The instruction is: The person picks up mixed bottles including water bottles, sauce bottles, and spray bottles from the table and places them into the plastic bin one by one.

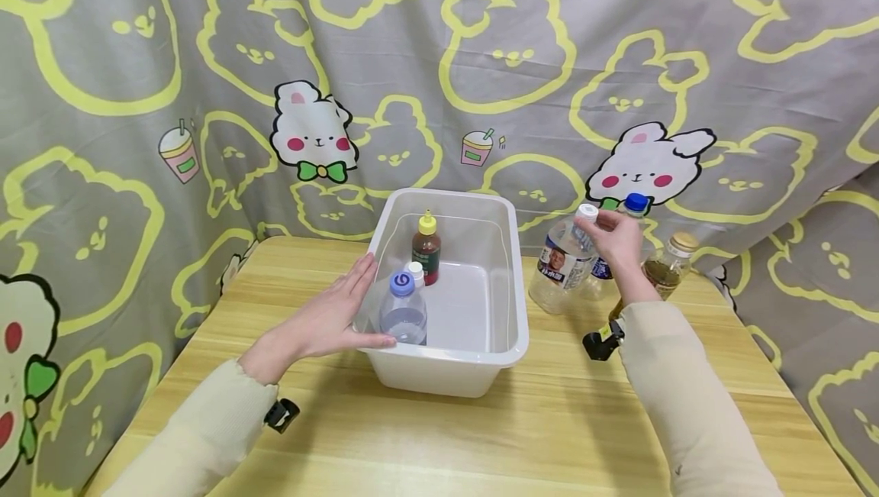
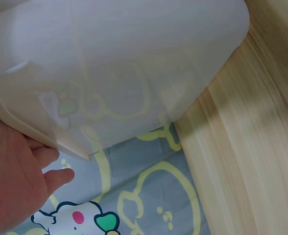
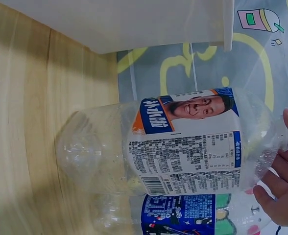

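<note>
My left hand (image 1: 331,315) rests on the left rim of a white plastic bin (image 1: 439,375), fingers straight along it and thumb near the front left corner. With my right hand (image 1: 619,243) I pinch the neck of a large clear plastic bottle (image 1: 559,262), just under its white cap. A printed label (image 3: 188,152) wraps this bottle, which stands upright right of the bin. Inside the bin are a sauce bottle (image 1: 426,249) with a yellow nozzle cap, a clear bottle (image 1: 403,314) with a light blue cap, and a white-capped bottle (image 1: 416,271) partly hidden behind it.
Behind the right hand stands a blue-capped clear bottle (image 1: 635,205) with a dark blue label (image 3: 178,215). A bottle of brown liquid (image 1: 662,272) is further right. A patterned curtain (image 1: 398,62) hangs behind the wooden table (image 1: 330,436).
</note>
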`<state>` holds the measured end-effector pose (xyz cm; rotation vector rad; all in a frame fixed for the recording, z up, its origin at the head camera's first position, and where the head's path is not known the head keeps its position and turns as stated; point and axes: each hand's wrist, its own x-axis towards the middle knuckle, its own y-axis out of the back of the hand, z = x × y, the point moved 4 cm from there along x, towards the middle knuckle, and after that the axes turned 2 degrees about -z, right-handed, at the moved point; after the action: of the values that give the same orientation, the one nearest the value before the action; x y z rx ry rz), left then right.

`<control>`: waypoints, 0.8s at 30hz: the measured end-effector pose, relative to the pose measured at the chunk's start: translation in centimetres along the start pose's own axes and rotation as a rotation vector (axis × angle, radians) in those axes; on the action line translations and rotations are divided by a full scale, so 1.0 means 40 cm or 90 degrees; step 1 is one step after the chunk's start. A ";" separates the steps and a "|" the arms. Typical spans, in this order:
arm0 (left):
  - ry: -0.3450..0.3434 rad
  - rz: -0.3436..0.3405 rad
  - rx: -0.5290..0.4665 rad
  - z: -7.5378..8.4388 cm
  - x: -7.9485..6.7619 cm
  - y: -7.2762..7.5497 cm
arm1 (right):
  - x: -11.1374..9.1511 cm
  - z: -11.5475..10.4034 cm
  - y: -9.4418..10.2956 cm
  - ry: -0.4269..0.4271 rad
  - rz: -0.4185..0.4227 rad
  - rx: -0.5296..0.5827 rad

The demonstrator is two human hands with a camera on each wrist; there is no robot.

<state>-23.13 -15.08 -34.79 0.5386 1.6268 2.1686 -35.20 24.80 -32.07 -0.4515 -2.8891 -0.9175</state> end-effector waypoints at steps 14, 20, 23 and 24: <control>-0.002 -0.001 0.000 0.001 0.000 0.003 | -0.010 -0.065 0.035 0.037 -0.017 -0.016; -0.001 -0.004 0.002 0.000 0.000 0.005 | -0.010 -0.117 0.065 0.044 -0.017 -0.025; -0.003 -0.003 0.003 0.000 0.000 0.005 | -0.011 -0.147 0.081 0.043 -0.026 -0.023; -0.002 -0.003 0.002 0.000 0.000 0.005 | -0.011 -0.157 0.086 0.043 -0.030 -0.022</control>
<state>-23.16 -15.13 -34.61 0.5387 1.6282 2.1605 -33.83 23.73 -25.10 -0.3492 -2.8392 -0.9710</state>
